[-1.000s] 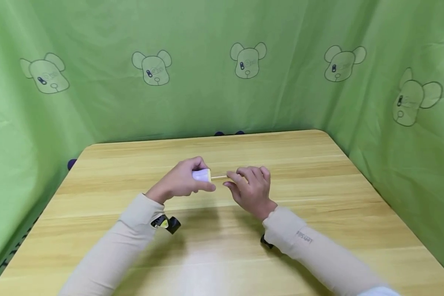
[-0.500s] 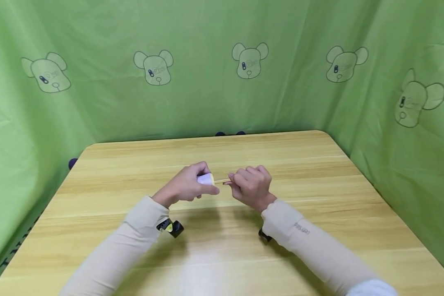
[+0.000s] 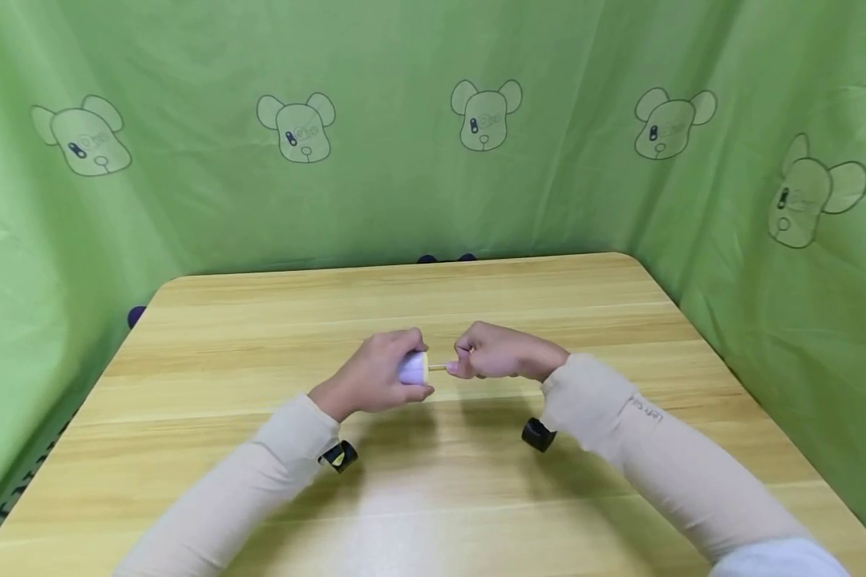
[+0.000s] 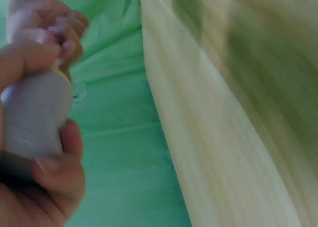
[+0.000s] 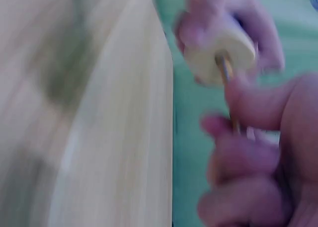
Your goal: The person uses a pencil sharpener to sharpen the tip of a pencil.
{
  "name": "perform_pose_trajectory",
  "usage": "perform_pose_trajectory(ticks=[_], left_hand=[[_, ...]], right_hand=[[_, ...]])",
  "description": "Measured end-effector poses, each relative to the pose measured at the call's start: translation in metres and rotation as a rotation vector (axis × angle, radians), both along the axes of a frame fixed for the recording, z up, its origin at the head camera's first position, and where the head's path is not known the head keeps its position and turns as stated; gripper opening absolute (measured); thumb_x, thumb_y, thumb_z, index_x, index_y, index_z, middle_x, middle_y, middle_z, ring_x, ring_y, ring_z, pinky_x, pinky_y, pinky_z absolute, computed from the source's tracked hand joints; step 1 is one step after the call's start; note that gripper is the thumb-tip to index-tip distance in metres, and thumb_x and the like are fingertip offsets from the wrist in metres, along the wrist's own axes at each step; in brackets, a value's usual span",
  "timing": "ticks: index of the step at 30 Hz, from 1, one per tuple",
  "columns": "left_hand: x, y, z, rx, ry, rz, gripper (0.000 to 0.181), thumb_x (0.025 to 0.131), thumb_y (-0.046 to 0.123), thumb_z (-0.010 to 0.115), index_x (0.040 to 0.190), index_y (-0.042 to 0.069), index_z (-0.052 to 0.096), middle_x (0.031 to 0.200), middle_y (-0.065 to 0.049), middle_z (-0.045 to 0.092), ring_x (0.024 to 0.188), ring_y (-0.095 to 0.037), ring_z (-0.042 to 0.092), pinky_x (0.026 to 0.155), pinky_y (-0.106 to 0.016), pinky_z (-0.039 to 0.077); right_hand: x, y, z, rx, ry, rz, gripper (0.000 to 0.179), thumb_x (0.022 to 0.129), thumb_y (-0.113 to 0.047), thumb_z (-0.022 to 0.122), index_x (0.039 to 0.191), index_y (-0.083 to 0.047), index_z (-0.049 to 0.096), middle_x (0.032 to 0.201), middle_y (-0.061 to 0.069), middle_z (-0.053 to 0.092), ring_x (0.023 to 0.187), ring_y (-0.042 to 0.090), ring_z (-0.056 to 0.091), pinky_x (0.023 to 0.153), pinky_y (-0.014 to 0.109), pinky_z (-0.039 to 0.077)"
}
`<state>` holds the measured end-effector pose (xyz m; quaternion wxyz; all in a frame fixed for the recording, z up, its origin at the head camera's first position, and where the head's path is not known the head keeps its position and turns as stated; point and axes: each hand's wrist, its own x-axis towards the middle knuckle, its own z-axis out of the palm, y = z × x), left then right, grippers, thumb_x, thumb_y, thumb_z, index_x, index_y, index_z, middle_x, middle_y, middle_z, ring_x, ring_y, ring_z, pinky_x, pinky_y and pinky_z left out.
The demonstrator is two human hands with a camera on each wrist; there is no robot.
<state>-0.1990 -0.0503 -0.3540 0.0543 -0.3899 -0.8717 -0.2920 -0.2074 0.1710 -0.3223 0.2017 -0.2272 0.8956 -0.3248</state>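
Note:
Just above the middle of the table my left hand point(image 3: 381, 373) grips a rounded lavender pencil sharpener point(image 3: 413, 368) between thumb and fingers. Its cream end face point(image 5: 237, 47), with a round hole, points at my right hand. A thin yellow-brown pencil point(image 3: 437, 367) sticks out of that hole. My right hand point(image 3: 501, 353) pinches the pencil close to the sharpener, its other fingers curled in. From the left wrist the sharpener point(image 4: 39, 108) shows a pale body with a dark lower part. The pencil's tip is hidden inside.
Below the hands spreads a light wooden table point(image 3: 433, 497) with rounded far corners. A green curtain point(image 3: 404, 200) printed with bear heads surrounds it at the back and sides. Black wrist cameras point(image 3: 538, 434) hang under both sleeves.
My right hand has twisted about the pencil, its wrist swinging up and outward to the right. My left hand has shifted slightly right and nearer with the sharpener.

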Motion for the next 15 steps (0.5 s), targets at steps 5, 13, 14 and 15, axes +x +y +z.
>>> perform_pose_trajectory(ticks=[5,13,14,15], left_hand=[[-0.001,-0.004,0.005,0.031,-0.129,0.044,0.041,0.073,0.023,0.083,0.100,0.009,0.056,0.086,-0.003,0.060,0.072,-0.017,0.057,0.057,-0.025,0.049],[-0.009,-0.016,0.030,0.183,-0.514,0.133,0.036,0.073,0.022,0.083,0.096,0.010,0.058,0.085,-0.008,0.061,0.067,-0.019,0.056,0.051,-0.029,0.047],[-0.009,-0.017,0.034,0.207,-0.561,0.132,0.036,0.073,0.021,0.083,0.096,0.010,0.058,0.084,-0.009,0.060,0.065,-0.019,0.055,0.049,-0.028,0.044],[-0.009,-0.018,0.037,0.223,-0.605,0.133,0.035,0.073,0.021,0.083,0.096,0.009,0.058,0.084,-0.010,0.060,0.063,-0.019,0.054,0.047,-0.027,0.042]], right_hand=[[0.005,-0.003,-0.005,0.009,0.188,0.007,0.028,0.093,-0.023,0.067,0.070,-0.012,0.056,0.063,-0.005,0.047,0.056,0.010,0.041,0.054,0.027,0.037],[0.010,-0.013,-0.047,-0.137,1.394,-0.115,0.012,0.090,-0.022,0.069,0.089,-0.010,0.070,0.088,0.006,0.066,0.072,0.025,0.062,0.067,0.043,0.043],[0.008,-0.015,-0.052,-0.165,1.498,-0.145,0.013,0.092,-0.022,0.067,0.089,-0.011,0.071,0.088,0.006,0.067,0.074,0.026,0.061,0.069,0.045,0.041],[0.006,-0.016,-0.056,-0.198,1.582,-0.174,0.015,0.094,-0.024,0.065,0.090,-0.011,0.071,0.088,0.006,0.067,0.076,0.028,0.061,0.071,0.046,0.040]])
